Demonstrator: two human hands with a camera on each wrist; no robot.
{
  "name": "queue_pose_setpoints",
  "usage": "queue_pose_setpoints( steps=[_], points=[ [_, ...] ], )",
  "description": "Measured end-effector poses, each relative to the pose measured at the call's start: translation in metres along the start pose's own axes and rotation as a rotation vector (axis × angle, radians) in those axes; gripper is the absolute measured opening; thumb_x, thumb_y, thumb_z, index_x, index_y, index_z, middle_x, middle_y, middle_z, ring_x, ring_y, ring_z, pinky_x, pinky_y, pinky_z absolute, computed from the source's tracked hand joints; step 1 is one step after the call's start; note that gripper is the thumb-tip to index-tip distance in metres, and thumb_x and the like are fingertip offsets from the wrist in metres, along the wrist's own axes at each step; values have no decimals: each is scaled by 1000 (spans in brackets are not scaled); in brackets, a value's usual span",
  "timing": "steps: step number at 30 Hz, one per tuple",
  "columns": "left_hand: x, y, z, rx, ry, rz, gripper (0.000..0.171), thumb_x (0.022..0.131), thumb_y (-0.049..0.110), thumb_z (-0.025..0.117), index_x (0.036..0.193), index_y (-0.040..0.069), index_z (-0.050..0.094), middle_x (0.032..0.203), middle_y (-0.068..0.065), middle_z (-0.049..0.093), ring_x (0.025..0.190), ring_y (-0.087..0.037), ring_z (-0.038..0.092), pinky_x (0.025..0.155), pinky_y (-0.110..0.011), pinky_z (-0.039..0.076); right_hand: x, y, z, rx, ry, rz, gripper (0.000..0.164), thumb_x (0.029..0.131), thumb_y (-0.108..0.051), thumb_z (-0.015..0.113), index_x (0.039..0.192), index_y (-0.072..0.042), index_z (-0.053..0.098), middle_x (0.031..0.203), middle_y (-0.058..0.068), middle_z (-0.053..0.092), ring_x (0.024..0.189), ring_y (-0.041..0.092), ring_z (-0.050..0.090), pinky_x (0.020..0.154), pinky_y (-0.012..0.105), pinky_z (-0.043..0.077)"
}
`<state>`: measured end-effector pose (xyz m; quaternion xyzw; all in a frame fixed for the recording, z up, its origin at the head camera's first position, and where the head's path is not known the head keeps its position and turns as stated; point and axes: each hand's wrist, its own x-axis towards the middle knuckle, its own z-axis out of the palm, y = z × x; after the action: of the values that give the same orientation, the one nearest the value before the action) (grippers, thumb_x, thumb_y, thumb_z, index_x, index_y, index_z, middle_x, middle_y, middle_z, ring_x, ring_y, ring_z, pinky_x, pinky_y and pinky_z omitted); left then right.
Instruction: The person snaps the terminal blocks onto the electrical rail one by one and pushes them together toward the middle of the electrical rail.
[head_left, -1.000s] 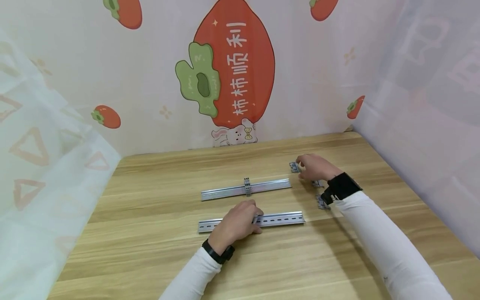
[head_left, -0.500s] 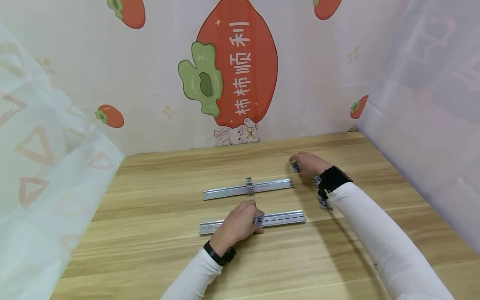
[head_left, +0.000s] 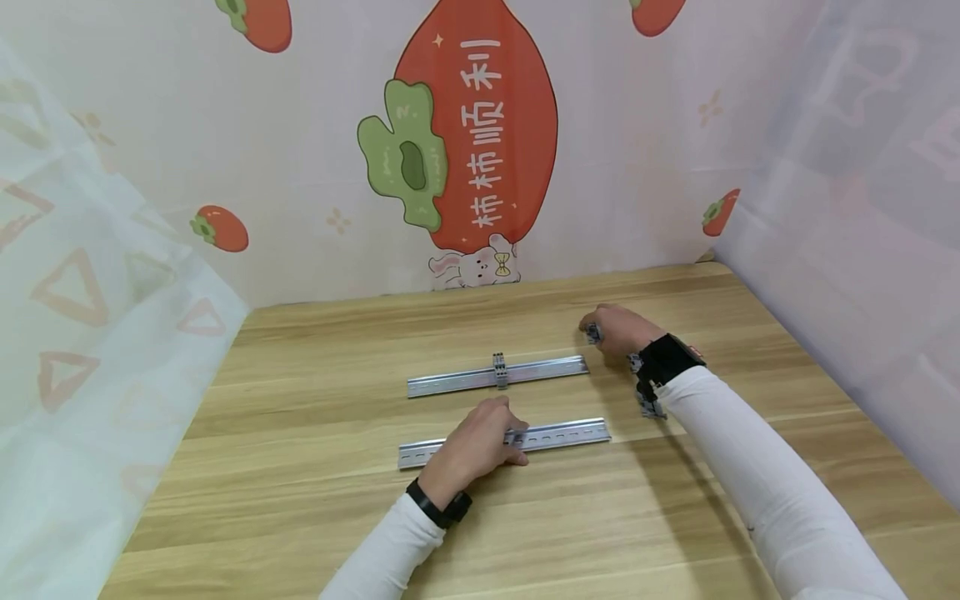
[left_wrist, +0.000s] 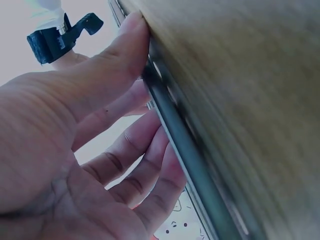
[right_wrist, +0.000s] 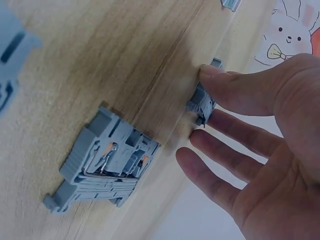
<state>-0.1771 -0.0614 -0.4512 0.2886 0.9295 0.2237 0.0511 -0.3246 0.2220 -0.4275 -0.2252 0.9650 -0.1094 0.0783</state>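
My left hand [head_left: 476, 450] holds the slotted metal DIN rail [head_left: 570, 434] nearest me, which lies on the table. In the left wrist view the thumb is on one long edge of the rail [left_wrist: 182, 135] and the fingertips are on the other. At the far right my right hand [head_left: 622, 330] pinches a grey terminal block [head_left: 593, 333]. The right wrist view has the thumb over this block [right_wrist: 203, 103] with fingertips behind it. Another grey terminal block [right_wrist: 112, 160] lies flat below the hand, showing metal strips and orange spots.
A second DIN rail [head_left: 450, 383] lies farther back, with a small cluster of grey terminal blocks [head_left: 500, 372] standing on it. Near the right wrist lies one more terminal block [head_left: 651, 407]. Printed cloth walls [head_left: 315, 150] border the wooden table [head_left: 315, 350].
My right hand has moved slightly left over the farthest terminal block, and its fingers have closed on it. The left hand stays on the near rail. The head view has shifted slightly.
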Motion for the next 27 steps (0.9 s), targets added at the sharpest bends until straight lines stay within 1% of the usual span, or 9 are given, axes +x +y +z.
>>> queue_pose_setpoints(
  steps=[6, 11, 14, 17, 20, 24, 27],
  points=[
    [-1, 1, -1, 3, 4, -4, 43, 79, 25, 88, 116, 6, 76, 81, -1, 55, 67, -12, 38, 56, -22, 34, 1, 2, 1, -14, 21, -16, 36, 91, 2, 69, 128, 2, 67, 133, 24, 60, 129, 44, 50, 107, 56, 39],
    [-2, 3, -1, 2, 10, -17, 44, 79, 24, 89, 115, 5, 75, 82, -2, 55, 68, -12, 40, 57, -23, 35, -3, 2, 1, -12, 47, -37, 34, 91, -1, 70, 125, 5, 67, 126, 24, 62, 123, 44, 54, 102, 55, 43],
    [-2, 5, -1, -5, 7, -32, 43, 79, 23, 89, 115, 4, 75, 84, -3, 57, 70, -12, 42, 58, -23, 37, -8, 2, -1, 0, 64, -45, 35, 92, -3, 68, 126, 7, 64, 124, 26, 61, 119, 44, 55, 99, 55, 45],
    [-3, 7, -2, -13, 0, -49, 42, 80, 21, 88, 116, 3, 75, 85, -3, 58, 72, -13, 44, 58, -23, 38, -13, 1, -2, 15, 79, -39, 38, 95, -6, 67, 129, 9, 61, 126, 27, 60, 118, 43, 55, 99, 55, 45],
    [-3, 8, -2, -18, -7, -62, 42, 80, 20, 88, 117, 3, 74, 87, -4, 59, 73, -13, 44, 59, -23, 38, -20, 0, -3, 24, 109, -44, 39, 95, -6, 65, 130, 9, 60, 125, 28, 59, 115, 41, 55, 97, 54, 44],
    [-4, 9, -3, -3, -23, -62, 41, 82, 19, 87, 118, 4, 74, 88, -4, 59, 73, -14, 45, 58, -23, 38, -30, -6, -5, 51, 163, -60, 37, 94, -4, 66, 128, 10, 61, 119, 27, 61, 108, 38, 57, 93, 53, 45],
    [-4, 11, -4, 26, -37, -53, 39, 83, 18, 85, 118, 5, 75, 88, -3, 59, 74, -14, 46, 59, -23, 39, -37, -12, -6, 91, 190, -64, 37, 95, -4, 67, 128, 10, 61, 117, 25, 61, 107, 38, 58, 91, 52, 46]
  ],
)
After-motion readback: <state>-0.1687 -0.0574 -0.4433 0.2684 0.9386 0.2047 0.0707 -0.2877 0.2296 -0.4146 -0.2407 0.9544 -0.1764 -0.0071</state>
